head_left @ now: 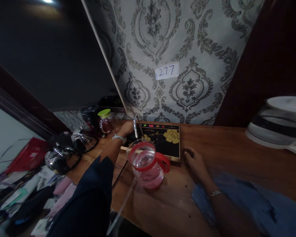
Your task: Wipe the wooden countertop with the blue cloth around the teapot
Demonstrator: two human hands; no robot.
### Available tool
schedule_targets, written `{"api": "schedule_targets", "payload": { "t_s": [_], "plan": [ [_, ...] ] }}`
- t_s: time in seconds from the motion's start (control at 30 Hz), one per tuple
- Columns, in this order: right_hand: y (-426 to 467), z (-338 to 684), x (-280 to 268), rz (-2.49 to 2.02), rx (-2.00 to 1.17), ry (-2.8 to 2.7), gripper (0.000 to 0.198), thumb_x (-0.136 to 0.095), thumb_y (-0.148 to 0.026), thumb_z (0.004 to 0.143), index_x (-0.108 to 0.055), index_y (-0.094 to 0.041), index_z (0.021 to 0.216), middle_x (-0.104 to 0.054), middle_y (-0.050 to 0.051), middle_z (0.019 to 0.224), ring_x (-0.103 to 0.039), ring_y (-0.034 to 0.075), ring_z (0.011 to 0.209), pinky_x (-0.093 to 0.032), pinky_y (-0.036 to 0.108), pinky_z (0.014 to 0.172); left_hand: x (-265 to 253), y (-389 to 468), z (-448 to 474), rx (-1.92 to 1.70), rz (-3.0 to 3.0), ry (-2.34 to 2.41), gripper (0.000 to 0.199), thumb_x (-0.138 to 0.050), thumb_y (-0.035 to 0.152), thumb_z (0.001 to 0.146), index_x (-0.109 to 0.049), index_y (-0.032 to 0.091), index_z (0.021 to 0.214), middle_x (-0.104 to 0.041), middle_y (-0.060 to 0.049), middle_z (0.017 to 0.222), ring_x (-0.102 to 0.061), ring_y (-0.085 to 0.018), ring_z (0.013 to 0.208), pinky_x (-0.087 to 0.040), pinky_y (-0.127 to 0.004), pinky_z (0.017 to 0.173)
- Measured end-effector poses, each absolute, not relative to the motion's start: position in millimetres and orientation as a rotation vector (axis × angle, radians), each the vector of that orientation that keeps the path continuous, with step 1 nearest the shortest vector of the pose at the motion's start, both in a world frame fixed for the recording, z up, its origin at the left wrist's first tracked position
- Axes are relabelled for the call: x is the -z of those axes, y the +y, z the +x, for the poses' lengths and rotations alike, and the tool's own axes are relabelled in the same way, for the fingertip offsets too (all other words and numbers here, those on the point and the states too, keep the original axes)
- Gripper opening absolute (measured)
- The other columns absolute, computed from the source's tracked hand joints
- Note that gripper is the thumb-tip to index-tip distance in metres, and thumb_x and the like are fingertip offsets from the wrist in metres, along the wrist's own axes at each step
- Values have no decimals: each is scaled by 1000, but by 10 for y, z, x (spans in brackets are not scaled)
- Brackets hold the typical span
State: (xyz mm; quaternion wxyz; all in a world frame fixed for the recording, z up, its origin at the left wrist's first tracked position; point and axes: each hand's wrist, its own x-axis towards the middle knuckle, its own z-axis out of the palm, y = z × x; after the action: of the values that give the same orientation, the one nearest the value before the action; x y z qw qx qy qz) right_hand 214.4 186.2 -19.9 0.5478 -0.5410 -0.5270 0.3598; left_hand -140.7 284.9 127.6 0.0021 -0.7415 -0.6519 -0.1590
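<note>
Your left hand [127, 127] is closed around the thin metal spout [136, 126] over the red-rimmed glass kettle [146, 166] beside the black cooktop [162, 140]. Hold it steady. Your right hand [194, 163] rests flat, fingers loose, holding nothing.

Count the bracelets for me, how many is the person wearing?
2. A pale band sits on the left wrist, near the black cooktop. A thin shiny bracelet sits on the right wrist, on the wooden table. Sleeves may hide more.

A green-lidded jar [105, 121] stands beside dark kettles [74, 144]; paper label [166, 71] on patterned wall [199, 42].
</note>
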Motion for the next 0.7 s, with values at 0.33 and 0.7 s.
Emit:
{"api": "schedule_targets", "payload": {
  "t_s": [0.33, 0.7],
  "plan": [
    [1956, 2111, 248, -1222, -866, -1225, 33, -54, -41, 68, -71, -20, 87, -75, 10, 94, -66, 27, 90, -50, 42, 84, -1329, 1113, -1702, 1014, -1846, -2169, 34, -44, 30, 85, -68, 17, 104, -73, -9, 99, -67, -22, 92, -54, -33, 82],
    [1916, 2178, 101, -1191, -925, -1133, 39, -55, -59, 64, -60, -21, 64, -61, 2, 62, -55, 20, 66, -42, 32, 64, -319, -229, -296, 1511, -2002, -2212, 43, -39, 46, 92, -53, 19, 62, -54, 0, 56, -54, -13, 55, -41, -24, 54]
  ]
}}
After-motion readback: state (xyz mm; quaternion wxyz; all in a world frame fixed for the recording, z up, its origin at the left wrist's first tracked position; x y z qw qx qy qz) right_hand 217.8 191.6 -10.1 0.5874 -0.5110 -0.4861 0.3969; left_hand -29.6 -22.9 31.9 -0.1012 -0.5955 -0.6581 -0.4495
